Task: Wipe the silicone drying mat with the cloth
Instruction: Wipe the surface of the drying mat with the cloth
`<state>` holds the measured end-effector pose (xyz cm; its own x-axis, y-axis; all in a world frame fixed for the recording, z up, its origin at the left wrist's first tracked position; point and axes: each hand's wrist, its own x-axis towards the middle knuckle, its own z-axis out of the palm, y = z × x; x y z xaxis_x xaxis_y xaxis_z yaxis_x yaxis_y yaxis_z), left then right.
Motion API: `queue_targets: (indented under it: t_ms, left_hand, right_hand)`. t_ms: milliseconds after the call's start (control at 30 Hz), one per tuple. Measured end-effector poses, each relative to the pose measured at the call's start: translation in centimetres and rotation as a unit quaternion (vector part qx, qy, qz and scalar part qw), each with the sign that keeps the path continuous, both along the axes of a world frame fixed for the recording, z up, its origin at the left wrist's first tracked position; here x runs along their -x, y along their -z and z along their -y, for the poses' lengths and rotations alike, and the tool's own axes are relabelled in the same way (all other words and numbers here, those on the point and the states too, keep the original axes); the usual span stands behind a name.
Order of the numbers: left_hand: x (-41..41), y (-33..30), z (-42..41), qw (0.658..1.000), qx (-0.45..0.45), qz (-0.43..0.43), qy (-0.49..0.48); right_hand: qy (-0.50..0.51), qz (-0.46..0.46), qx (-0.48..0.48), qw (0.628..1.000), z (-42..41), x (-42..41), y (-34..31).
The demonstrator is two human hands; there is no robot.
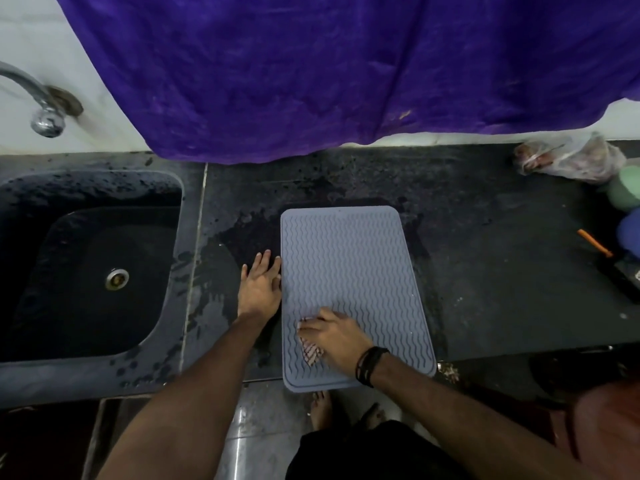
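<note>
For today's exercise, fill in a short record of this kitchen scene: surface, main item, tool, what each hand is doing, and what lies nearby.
Surface: dark counter, wet patches by the mat
Main item: grey silicone drying mat, near edge overhanging the counter
Tool: striped cloth on the mat's near-left part
Right hand: presses the cloth onto the mat
Left hand: flat on the counter, at the mat's left edge
Nearby: sink to the left, purple towel hanging behind

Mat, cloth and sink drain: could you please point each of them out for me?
Mat (349,258): head view, on its bare ribbed middle.
Cloth (310,355): head view, on the striped corner showing under the right hand.
Sink drain (117,278): head view, on its metal ring.
</note>
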<state>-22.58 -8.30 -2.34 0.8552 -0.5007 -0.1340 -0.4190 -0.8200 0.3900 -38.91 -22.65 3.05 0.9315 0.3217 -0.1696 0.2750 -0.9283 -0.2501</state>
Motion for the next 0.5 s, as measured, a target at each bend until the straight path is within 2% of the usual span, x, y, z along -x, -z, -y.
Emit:
queue_targets:
  t_ms: [233, 367, 500]
  left_hand:
    - [-0.3, -0.3, -0.3, 1.0, 0.014, -0.017, 0.0]
    - [-0.3, -0.3, -0.1, 1.0, -0.002, -0.016, -0.009]
    - [0.6, -0.1, 0.8, 0.999, -0.003, -0.009, -0.041]
  right_hand:
    - [0.076, 0.016, -0.031, 0.996, -1.4, -3.7, -1.0]
    - [0.021, -0.001, -0.002, 1.0, -1.4, -2.3, -0.4]
    - [-0.016, 0.003, -0.03, 0.999, -0.2, 0.3, -0.3]
